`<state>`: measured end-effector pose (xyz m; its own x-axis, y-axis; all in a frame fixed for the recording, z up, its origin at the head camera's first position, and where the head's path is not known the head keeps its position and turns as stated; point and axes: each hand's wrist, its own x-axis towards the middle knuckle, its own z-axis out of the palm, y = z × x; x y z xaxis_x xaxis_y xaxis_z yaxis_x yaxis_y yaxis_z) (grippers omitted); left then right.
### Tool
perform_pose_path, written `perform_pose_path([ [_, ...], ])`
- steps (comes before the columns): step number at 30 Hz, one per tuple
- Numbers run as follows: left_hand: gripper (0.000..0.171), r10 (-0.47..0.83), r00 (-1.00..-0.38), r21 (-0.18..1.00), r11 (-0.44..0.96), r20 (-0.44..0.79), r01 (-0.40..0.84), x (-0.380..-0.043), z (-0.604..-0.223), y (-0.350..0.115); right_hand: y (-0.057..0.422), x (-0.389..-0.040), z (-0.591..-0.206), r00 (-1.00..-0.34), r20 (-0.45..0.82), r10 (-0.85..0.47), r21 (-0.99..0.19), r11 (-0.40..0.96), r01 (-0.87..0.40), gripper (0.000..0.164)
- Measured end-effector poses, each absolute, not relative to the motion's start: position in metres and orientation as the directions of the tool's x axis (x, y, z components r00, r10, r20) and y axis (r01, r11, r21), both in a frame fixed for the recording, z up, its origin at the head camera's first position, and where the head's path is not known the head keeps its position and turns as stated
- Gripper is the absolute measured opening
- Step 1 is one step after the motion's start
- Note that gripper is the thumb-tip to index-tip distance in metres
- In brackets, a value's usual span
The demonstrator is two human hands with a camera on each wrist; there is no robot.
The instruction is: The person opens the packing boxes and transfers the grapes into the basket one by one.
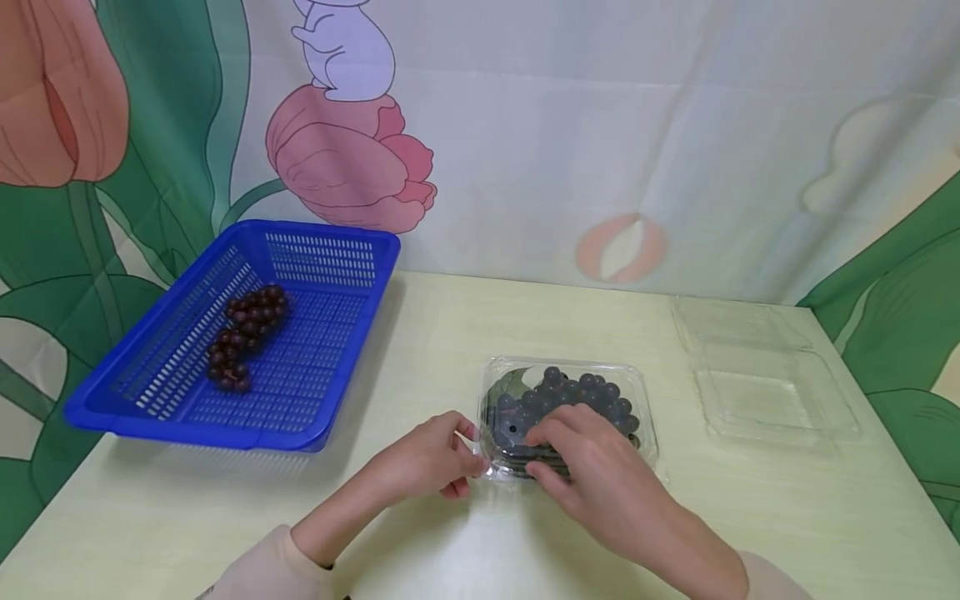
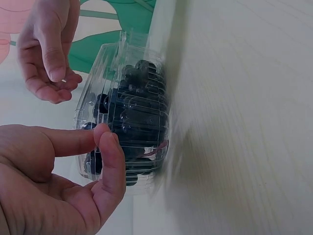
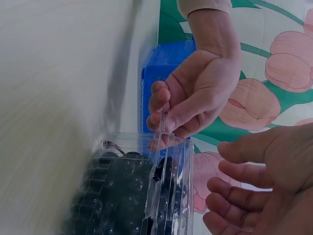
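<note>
Left hand (image 1: pixel 431 458): a narrow pinch, thumb and fingertip at the rim of the clear container (image 1: pixel 645 400), on the corner nearest that grip. Right hand (image 1: pixel 600 475): fingers spread and loosely bent, holding nothing, apparently just clear of the lid (image 1: pixel 525 372). Beside the pinch and below the right fingers, inside the container, the dark grapes (image 1: pixel 581 393), with a stem (image 2: pixel 157 149) low near the pinched corner. Lid latched or merely resting: impossible to tell. Best to hold the pinch lightly, bracing that corner against sliding on the table (image 1: pixel 450 333), and to press on the rim rather than the top, sparing the fruit. Work away from the pinch along the near edge, then round to the side farthest from both hands, feeling for any berry caught between the rims. Farther out, right of the right hand and well apart, a second clear container (image 1: pixel 757 400), lying open. Beyond the left grip, a blue basket (image 1: pixel 337 350) with a reddish bunch (image 1: pixel 242 340) in it.
</note>
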<state>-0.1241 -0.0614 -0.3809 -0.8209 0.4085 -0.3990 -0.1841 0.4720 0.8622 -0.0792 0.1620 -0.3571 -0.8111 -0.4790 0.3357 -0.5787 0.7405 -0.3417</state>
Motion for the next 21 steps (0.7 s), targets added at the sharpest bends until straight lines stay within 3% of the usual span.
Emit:
perform_pose_path([
  [21, 0.033, 0.407, -0.823, 0.869, 0.457, -0.396, -0.192, -0.124, -0.380, -0.062, 0.145, -0.091, -0.371, -0.724, 0.396, -0.565, -0.199, 0.717, -0.668, 0.023],
])
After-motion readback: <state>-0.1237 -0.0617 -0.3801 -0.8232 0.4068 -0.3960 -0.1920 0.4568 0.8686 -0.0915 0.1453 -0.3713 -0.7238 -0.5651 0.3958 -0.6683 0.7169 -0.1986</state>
